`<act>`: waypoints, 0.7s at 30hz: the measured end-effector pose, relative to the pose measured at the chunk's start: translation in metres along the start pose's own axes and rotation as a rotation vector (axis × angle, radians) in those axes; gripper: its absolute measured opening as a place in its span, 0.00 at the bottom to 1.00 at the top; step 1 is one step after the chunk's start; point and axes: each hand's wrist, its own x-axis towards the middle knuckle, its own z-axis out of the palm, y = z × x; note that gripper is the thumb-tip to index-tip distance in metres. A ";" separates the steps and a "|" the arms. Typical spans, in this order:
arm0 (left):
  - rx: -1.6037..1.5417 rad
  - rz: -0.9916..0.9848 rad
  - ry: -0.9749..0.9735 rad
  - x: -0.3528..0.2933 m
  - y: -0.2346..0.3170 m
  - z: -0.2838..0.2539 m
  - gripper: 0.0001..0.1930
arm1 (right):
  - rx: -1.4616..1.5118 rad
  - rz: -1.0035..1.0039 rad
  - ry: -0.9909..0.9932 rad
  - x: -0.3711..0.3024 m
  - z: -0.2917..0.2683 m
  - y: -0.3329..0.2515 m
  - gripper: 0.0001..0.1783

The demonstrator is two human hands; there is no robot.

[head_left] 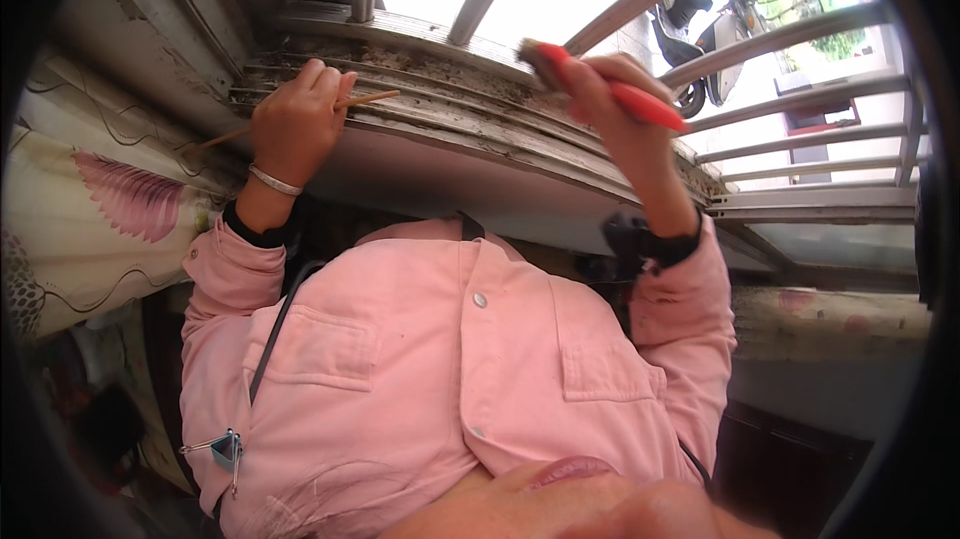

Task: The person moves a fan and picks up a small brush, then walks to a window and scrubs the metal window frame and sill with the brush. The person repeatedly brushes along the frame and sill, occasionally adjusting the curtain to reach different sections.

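My left hand (297, 119) is closed around a thin wooden stick (370, 98) over the left part of a window track (450, 114). The stick pokes out on both sides of the fist. In my right hand (622, 99) is a paintbrush with a red handle (652, 107). Its bristles (540, 61) point up and left, above the track near the window bars, blurred; I cannot tell whether they touch the frame. Dark dirt and crumbs lie along the grooves of the track.
Metal window bars (790, 54) cross the opening ahead and to the right. Outside, a scooter (715, 34) is parked. A patterned curtain (120, 199) hangs at the left, beside the window frame (165, 14). A binder clip (227, 451) is fastened to my pink jacket.
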 end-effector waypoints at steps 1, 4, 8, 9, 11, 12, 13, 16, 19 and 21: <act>-0.011 -0.002 0.015 -0.001 -0.001 -0.002 0.15 | -0.048 0.028 -0.035 0.000 -0.014 -0.001 0.04; -0.034 -0.019 0.016 -0.003 -0.003 -0.005 0.14 | -0.293 0.115 -0.136 -0.009 -0.034 0.013 0.05; -0.038 0.009 0.050 -0.006 -0.005 -0.006 0.14 | -0.540 -0.033 -0.255 -0.003 0.005 0.029 0.08; -0.027 0.009 0.072 -0.007 -0.005 -0.008 0.15 | -0.470 -0.124 -0.259 0.005 0.026 0.027 0.10; -0.066 -0.007 0.036 -0.009 -0.005 -0.012 0.14 | -0.354 -0.162 -0.266 0.022 0.054 0.009 0.11; -0.106 -0.023 0.031 -0.008 -0.005 -0.014 0.13 | -0.182 -0.082 -0.276 0.029 0.066 -0.002 0.12; -0.146 -0.039 0.027 -0.009 -0.006 -0.019 0.13 | 0.005 -0.045 -0.280 0.035 0.072 -0.014 0.13; -0.272 -0.111 0.117 -0.013 -0.012 -0.037 0.11 | -0.049 -0.106 -0.198 0.040 0.050 -0.038 0.12; -0.308 -0.199 0.141 -0.025 -0.024 -0.060 0.09 | -0.283 -0.053 -0.342 0.036 0.023 -0.027 0.08; -0.348 -0.161 0.131 -0.033 -0.032 -0.069 0.08 | -0.446 0.114 -0.491 0.037 0.028 -0.009 0.09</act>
